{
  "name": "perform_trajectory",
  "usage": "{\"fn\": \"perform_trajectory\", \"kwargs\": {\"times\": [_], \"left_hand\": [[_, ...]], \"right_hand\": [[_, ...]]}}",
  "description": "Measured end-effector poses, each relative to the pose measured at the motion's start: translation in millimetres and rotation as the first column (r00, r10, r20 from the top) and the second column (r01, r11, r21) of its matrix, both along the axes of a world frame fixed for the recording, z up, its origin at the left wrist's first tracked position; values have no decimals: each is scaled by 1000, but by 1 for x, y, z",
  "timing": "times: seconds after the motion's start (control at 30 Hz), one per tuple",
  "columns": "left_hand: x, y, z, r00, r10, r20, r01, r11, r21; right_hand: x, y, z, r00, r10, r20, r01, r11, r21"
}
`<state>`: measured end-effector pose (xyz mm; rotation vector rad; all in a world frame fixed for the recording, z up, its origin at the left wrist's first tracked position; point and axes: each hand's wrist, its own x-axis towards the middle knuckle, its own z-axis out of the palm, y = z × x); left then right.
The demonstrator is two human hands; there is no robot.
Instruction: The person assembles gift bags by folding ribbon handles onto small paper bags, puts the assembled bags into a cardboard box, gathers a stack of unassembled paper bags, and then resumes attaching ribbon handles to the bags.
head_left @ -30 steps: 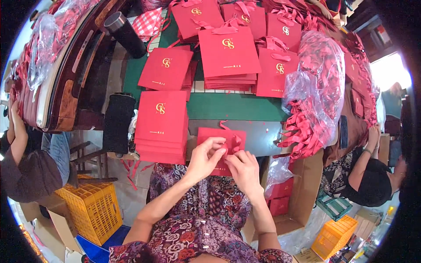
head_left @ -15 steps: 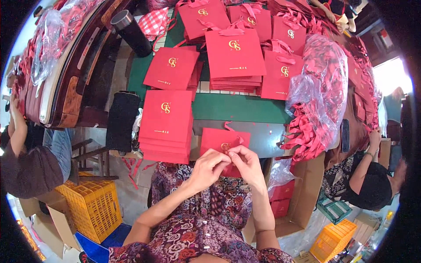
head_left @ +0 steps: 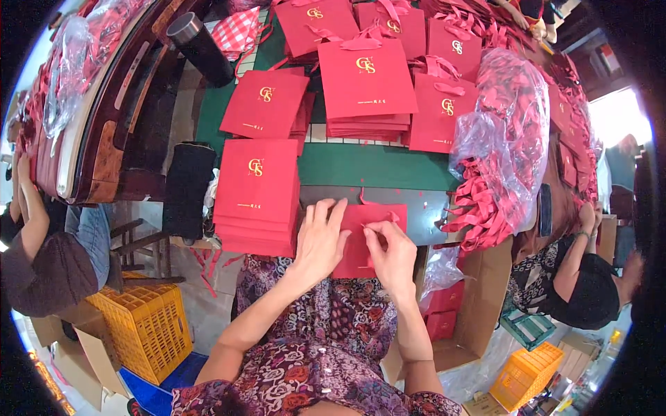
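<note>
We spread our left hand [head_left: 320, 239] over the red bag's [head_left: 356, 249] left edge; our right hand [head_left: 393, 256] pinches narrowly, contents unclear.

Bag [head_left: 357, 258] just below frame centre, lying over the table's [head_left: 378, 166] near edge; left hand [head_left: 318, 239] at its left side, right hand [head_left: 392, 255] at its right. Bag stack [head_left: 257, 182] left of it. More stacks [head_left: 368, 80] behind, upper centre. Ribbon bundle [head_left: 510, 128] right of those, partly in plastic. Tumbler [head_left: 202, 54] upper left, beside cloth [head_left: 236, 33]. Carton [head_left: 480, 301] below bundle. Crate [head_left: 142, 329] lower left.
</note>
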<state>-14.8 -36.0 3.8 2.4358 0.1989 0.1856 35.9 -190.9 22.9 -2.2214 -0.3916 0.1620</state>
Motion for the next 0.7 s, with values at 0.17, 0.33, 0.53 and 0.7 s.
{"fn": "perform_trajectory", "kwargs": {"times": [0.17, 0.33, 0.53, 0.7], "left_hand": [[2, -4, 2, 998, -8, 61, 9, 1000, -9], [4, -3, 3, 996, -8, 88, 10, 1000, -26], [10, -2, 5, 996, -25, 89, 35, 993, -117], [13, -3, 5, 999, -27, 46, 34, 986, -165]], "right_hand": [[2, 10, -10, 995, -17, 99, 24, 997, -71], [2, 11, -10, 999, -38, 27, 40, 998, -52], [3, 10, -11, 996, -13, 85, 15, 1000, -19], [2, 8, -14, 994, 36, 107, -30, 998, -61]]}}
